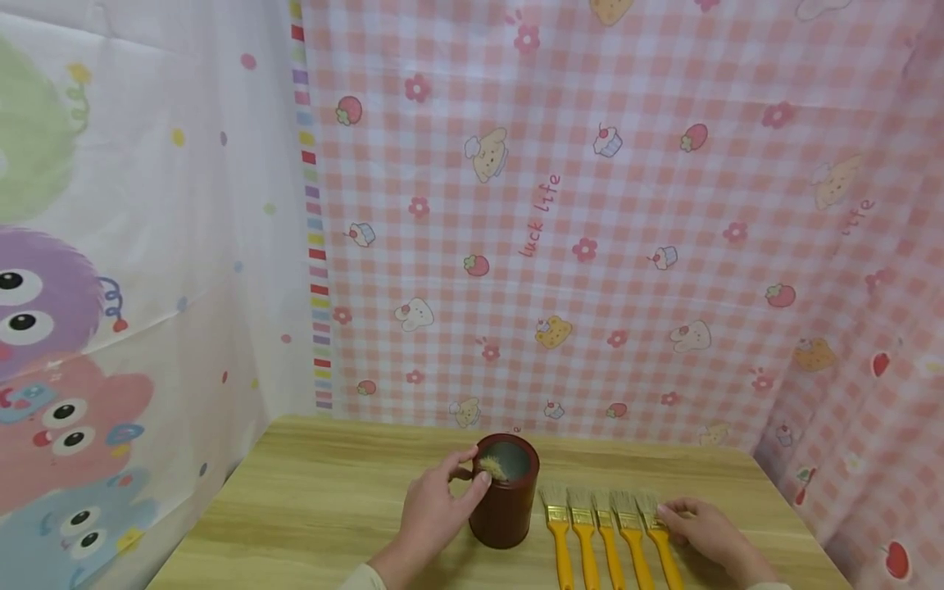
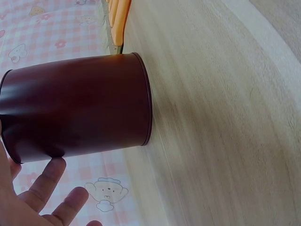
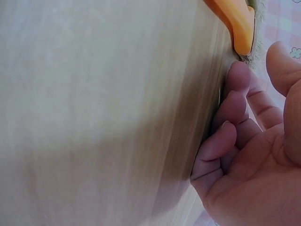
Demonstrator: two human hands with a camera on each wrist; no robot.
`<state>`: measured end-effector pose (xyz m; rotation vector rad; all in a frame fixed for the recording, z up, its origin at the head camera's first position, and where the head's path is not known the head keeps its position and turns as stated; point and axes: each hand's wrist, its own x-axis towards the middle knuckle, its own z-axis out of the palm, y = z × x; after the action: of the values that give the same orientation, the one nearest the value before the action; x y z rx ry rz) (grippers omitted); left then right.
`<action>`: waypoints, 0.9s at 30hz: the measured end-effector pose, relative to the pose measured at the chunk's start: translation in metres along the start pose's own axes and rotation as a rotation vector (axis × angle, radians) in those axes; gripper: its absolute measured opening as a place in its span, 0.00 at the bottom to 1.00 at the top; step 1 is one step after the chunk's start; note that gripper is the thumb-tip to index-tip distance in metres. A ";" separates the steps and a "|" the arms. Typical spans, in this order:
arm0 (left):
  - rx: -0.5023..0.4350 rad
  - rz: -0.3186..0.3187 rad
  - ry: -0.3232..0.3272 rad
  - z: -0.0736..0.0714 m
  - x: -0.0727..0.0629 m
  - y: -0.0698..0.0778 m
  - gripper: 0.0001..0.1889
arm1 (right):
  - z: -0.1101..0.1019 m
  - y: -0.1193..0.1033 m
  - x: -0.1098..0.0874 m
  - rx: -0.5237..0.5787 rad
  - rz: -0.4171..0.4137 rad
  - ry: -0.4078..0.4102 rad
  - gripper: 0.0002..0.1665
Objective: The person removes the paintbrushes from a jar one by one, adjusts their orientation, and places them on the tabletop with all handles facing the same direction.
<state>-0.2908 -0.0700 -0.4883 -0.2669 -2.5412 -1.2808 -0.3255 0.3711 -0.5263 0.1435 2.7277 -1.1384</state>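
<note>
A dark reddish-brown cylindrical pot (image 1: 507, 516) stands upright on the table, its round mouth facing up. My left hand (image 1: 437, 510) holds it at the left, thumb and index finger at the rim; in the left wrist view, another fingertip (image 2: 57, 164) touches its side. Pale bristles (image 1: 492, 467) show just inside the mouth. Right of the pot lie several paintbrushes (image 1: 608, 545) with yellow-orange handles, side by side, bristles away from me. At the metal band of the rightmost paintbrush (image 1: 668, 564) are the fingertips of my right hand (image 1: 704, 531), loosely bent, thumb apart from them in the right wrist view.
The wood-grain table (image 1: 317, 492) reaches back to a pink checked cloth (image 1: 538, 287) hanging behind it. A white cloth with cartoon figures (image 1: 147, 287) hangs at the left. More patterned cloth (image 1: 878, 426) closes off the right side.
</note>
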 end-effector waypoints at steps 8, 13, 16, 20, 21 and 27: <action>-0.008 0.007 0.014 0.001 0.000 0.000 0.26 | 0.001 0.000 0.000 -0.003 -0.025 0.005 0.32; -0.005 0.014 0.018 0.001 0.000 0.000 0.26 | 0.001 0.001 0.000 -0.002 -0.021 0.000 0.33; -0.003 0.014 0.015 0.001 0.000 -0.001 0.26 | 0.001 0.000 0.000 0.011 -0.022 -0.002 0.33; 0.002 0.008 0.014 0.000 0.000 -0.002 0.26 | 0.001 -0.002 0.001 0.026 -0.024 -0.001 0.32; 0.000 0.006 0.014 0.000 0.000 -0.002 0.26 | 0.001 -0.002 0.001 0.022 -0.028 -0.002 0.32; -0.010 0.005 0.005 0.000 0.000 -0.002 0.26 | 0.000 0.000 0.001 -0.008 -0.030 -0.003 0.34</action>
<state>-0.2914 -0.0710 -0.4901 -0.2717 -2.5295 -1.2906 -0.3264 0.3710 -0.5271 0.1009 2.7407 -1.1340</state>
